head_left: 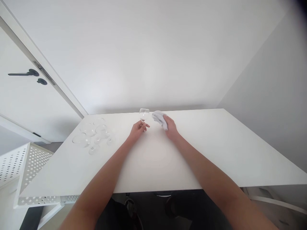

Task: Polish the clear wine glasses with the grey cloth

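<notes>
My left hand point(139, 128) is closed around the stem of a clear wine glass point(144, 114), which stands upright near the back of the table with its bowl above my fingers. Just to the right, my right hand point(170, 126) grips a folded white cloth point(159, 118). A small gap separates the cloth from the glass. Over on the left side of the table is a cluster of several clear stemmed glasses point(87, 130), their outlines faint against the white surface.
The white table point(216, 153) reaches back to a white wall. A white perforated rack point(35, 159) stands at its left end, below a door with a black handle point(28, 72). A grey wall point(275, 95) rises on the right.
</notes>
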Tool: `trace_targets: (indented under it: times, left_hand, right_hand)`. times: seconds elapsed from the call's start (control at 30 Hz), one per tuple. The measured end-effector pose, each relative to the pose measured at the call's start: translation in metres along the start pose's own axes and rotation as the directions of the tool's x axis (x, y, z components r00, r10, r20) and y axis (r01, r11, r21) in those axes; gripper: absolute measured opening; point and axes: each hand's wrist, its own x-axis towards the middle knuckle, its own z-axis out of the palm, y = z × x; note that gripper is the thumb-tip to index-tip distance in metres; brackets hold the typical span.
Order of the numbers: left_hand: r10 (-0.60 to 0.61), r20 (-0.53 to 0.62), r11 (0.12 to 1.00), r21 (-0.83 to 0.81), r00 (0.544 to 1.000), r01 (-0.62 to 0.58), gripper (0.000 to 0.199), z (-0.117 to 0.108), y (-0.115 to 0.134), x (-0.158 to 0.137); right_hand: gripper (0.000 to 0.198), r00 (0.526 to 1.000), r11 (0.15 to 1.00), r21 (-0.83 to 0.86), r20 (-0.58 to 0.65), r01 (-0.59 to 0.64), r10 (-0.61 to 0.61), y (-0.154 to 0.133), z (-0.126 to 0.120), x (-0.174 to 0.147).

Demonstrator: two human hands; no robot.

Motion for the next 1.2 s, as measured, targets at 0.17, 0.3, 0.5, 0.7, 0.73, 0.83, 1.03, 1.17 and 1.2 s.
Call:
trace_targets:
  times: [0.17, 0.3, 0.5, 0.7, 0.73, 0.83, 1.03, 1.17, 1.2]
  left_hand:
    - [-0.013, 0.027, 0.984, -0.175, 1.0, 0.017, 0.048, 0.0, -0.007, 0.006]
    - [0.0, -0.043, 0.973, -0.229, 0.999, -0.01, 0.055, -0.001, -0.008, 0.008]
    - [0.012, -0.036, 0.97, -0.24, 0.999, -0.021, 0.052, -0.002, -0.007, 0.006]
    - [0.007, -0.04, 0.963, -0.267, 0.999, -0.017, 0.05, -0.004, -0.008, 0.007]
    - [0.006, -0.046, 0.963, -0.269, 0.999, -0.018, 0.05, -0.004, -0.009, 0.008]
    - [-0.001, -0.024, 0.964, -0.267, 1.0, -0.005, 0.05, -0.002, -0.01, 0.008]
    - [-0.042, 0.032, 0.991, -0.128, 0.999, 0.046, 0.051, 0.001, -0.005, 0.003]
    - [-0.04, 0.036, 0.987, -0.155, 0.999, 0.046, 0.045, 0.001, -0.003, 0.002]
    - [-0.041, 0.034, 0.986, -0.161, 0.999, 0.046, 0.043, 0.001, -0.003, 0.002]
  right_hand:
    - [0.042, 0.977, 0.998, 0.044, 0.209, -0.051, 0.04, 0.004, 0.029, -0.015]
    - [0.033, 0.972, 0.999, 0.023, 0.232, -0.03, 0.024, 0.001, 0.027, -0.017]
    - [0.044, 0.931, 0.978, 0.089, 0.334, -0.188, 0.149, -0.018, 0.021, -0.023]
    - [0.033, 0.925, 0.981, 0.016, 0.335, -0.195, 0.178, -0.015, 0.019, -0.019]
    - [0.033, 0.937, 0.986, 0.014, 0.313, -0.168, 0.155, -0.014, 0.018, -0.018]
    - [0.035, 0.971, 0.994, 0.05, 0.225, -0.096, 0.082, -0.011, 0.016, -0.015]
    - [0.032, 0.977, 0.987, 0.147, 0.208, -0.068, 0.036, -0.013, 0.015, -0.016]
    - [0.021, 0.994, 0.968, 0.245, 0.103, -0.057, 0.033, -0.018, 0.011, -0.015]
    - [0.02, 0.995, 0.965, 0.254, 0.089, -0.065, 0.044, -0.019, 0.009, -0.014]
